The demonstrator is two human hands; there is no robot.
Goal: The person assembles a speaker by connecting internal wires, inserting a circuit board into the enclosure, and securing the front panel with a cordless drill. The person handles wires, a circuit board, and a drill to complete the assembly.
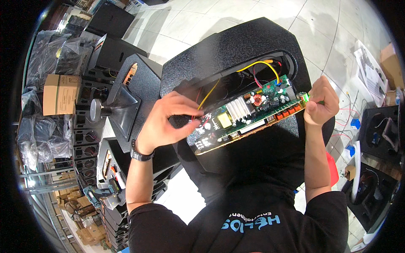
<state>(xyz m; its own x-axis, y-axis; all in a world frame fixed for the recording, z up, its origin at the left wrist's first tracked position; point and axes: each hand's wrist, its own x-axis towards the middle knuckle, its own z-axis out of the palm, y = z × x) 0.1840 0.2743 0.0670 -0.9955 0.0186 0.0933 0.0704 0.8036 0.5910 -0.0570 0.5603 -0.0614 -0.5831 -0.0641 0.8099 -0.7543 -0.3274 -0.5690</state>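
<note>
A speaker amplifier board (249,116) with silver heatsinks, a yellow transformer and a row of orange parts lies tilted across the black speaker cabinet (261,38). My right hand (322,101) is closed around its right end, the thumb beside a green part at the corner. At the other end, my left hand (175,120) has its thumb and fingertips pinched around thin wires by the board's white connectors. A yellow wire (209,93) runs from the cabinet opening to these fingertips, which hide its end. Another yellow wire (257,63) joins the board's upper right.
Beside the cabinet on the left stands another black cabinet with a horn (124,109). A cordless drill (98,195) lies lower left, and a cardboard box (62,94) sits by plastic-wrapped items. More open cabinets (371,185) stand at the right, near loose red wires on the tiled floor (270,14).
</note>
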